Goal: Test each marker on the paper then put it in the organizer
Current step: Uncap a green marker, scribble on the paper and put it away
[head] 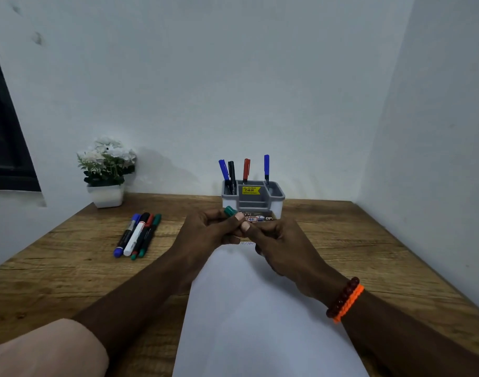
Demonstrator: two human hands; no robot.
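Left hand [205,229] and right hand [273,240] both grip one green plastic marker [231,211] just above the white paper sheet [260,308], before the grey plastic organizer [253,197]. Likely capping or uncapping: advise pulling straight along the barrel. Four untested markers [137,235] lie on the wooden worktop [69,268], left.

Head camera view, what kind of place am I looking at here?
Probably a small desk in a room corner at home or in an office: a wooden table against white walls, a pen organizer holding markers, and a potted plant.
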